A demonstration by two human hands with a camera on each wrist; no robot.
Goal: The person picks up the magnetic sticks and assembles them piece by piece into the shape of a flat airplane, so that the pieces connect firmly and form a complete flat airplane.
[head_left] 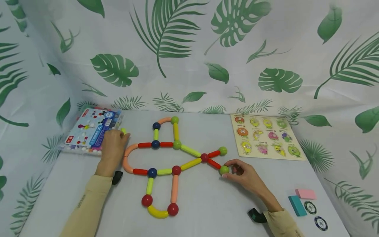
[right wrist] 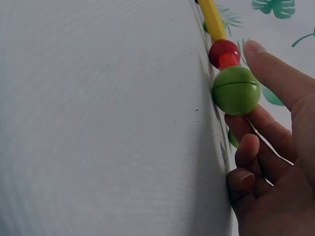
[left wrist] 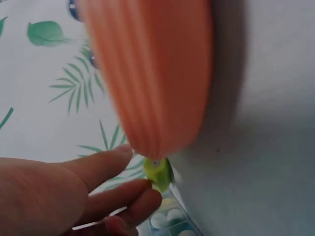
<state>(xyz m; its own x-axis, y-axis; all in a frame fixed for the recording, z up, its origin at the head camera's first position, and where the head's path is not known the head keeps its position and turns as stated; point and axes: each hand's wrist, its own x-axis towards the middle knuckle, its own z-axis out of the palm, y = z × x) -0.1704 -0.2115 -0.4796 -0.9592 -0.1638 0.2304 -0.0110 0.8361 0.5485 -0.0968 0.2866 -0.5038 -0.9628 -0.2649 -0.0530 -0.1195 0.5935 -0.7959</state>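
Observation:
On the table lies a figure of coloured magnetic sticks and balls, with a red ball [head_left: 204, 158] where its two long sides meet. My right hand [head_left: 248, 176] pinches a green ball [head_left: 224, 170] between thumb and fingers, at the end of a red stick [head_left: 214, 163]. In the right wrist view the same green ball [right wrist: 236, 91] sits between the thumb and fingertips. My left hand [head_left: 113, 148] is by the right edge of a package [head_left: 88, 128], a small lime-green piece [left wrist: 157, 173] at its fingertips. A curved orange stick [left wrist: 152, 73] looms large in the left wrist view.
A fruit-picture board [head_left: 267, 136] lies at the back right. A pink block [head_left: 306, 194], a teal block [head_left: 297, 205] and two round chips [head_left: 321, 223] lie at the right edge. A leaf-print curtain [head_left: 183, 82] hangs behind the table.

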